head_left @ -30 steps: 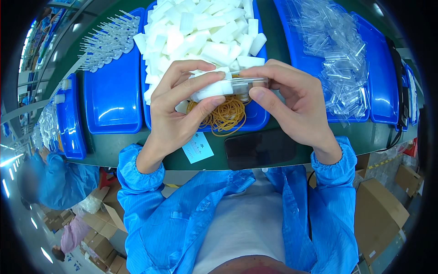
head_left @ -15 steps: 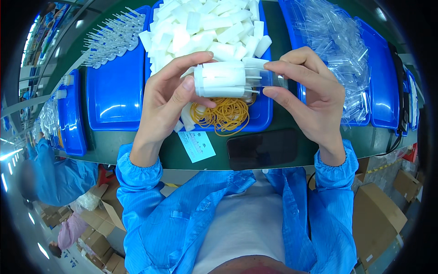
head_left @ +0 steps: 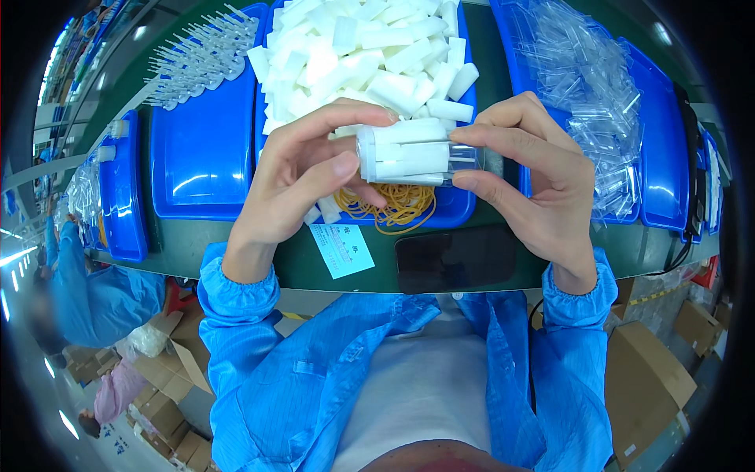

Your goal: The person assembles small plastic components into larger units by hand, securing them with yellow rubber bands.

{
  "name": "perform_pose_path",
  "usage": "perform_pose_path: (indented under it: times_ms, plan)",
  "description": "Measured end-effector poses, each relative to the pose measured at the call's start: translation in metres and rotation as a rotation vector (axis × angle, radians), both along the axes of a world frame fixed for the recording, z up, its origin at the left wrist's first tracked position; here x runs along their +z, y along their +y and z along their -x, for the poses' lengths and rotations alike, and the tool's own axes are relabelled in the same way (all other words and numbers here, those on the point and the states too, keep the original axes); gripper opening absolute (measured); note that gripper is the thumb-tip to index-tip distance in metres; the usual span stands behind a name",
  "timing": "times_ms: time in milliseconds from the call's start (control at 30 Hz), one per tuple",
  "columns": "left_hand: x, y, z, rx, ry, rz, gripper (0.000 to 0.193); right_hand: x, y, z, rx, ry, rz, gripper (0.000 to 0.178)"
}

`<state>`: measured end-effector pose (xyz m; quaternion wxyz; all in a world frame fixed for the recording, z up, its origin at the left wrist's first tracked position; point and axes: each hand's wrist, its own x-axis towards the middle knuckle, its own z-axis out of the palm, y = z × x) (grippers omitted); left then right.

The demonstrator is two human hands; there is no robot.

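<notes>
Between my two hands a clear plastic cylinder (head_left: 464,161) lies on its side, with white foam pieces (head_left: 410,153) standing lengthwise inside much of it. My left hand (head_left: 271,185) curls round the closed-looking left end, index finger along the top and another finger below. At the other end, thumb and forefinger of my right hand (head_left: 543,177) pinch the clear part where the foam stops. Below the cylinder, partly covered by it, sits a heap of yellow rubber bands (head_left: 401,206). My right palm hides whatever is behind it.
Behind my hands a blue tray (head_left: 464,208) holds a heap of white foam blocks (head_left: 377,51). White stemmed parts (head_left: 204,59) stand at far left, past a blue tray (head_left: 197,169). Clear plastic tubes (head_left: 605,118) fill a right-hand tray. A printed slip (head_left: 342,250) and phone (head_left: 454,259) lie near the edge.
The foam-filled cylinder has shifted a little right and toward me, with both hands still on it. The foam inside reaches nearer my right fingers and looks more even at that end.
</notes>
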<state>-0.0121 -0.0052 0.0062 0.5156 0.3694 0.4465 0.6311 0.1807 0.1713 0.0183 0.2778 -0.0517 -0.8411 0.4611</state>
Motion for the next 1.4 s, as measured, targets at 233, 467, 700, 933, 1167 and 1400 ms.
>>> perform_pose_path:
  times_ms: [233,467,700,933,1167,1400]
  plan:
    - [-0.001,0.000,-0.016,0.270,0.649,-0.085,0.031,0.000,-0.003,0.000,0.006,0.052,-0.130,0.033]
    - [0.000,-0.001,-0.016,0.295,0.739,-0.083,0.028,-0.001,-0.005,0.000,-0.015,0.093,-0.165,0.033]
    - [0.002,-0.001,-0.016,0.269,0.700,-0.070,0.026,-0.002,-0.004,0.000,0.002,0.084,-0.119,0.033]
    - [0.000,-0.001,-0.017,0.308,0.741,-0.078,0.022,0.000,-0.004,0.001,-0.012,0.068,-0.124,0.032]
    - [-0.001,-0.001,-0.018,0.335,0.752,-0.061,0.021,-0.003,-0.001,0.001,-0.026,0.110,-0.281,0.035]
    - [0.002,-0.002,-0.018,0.311,0.721,-0.045,0.020,-0.001,0.000,0.000,0.003,0.080,-0.186,0.035]
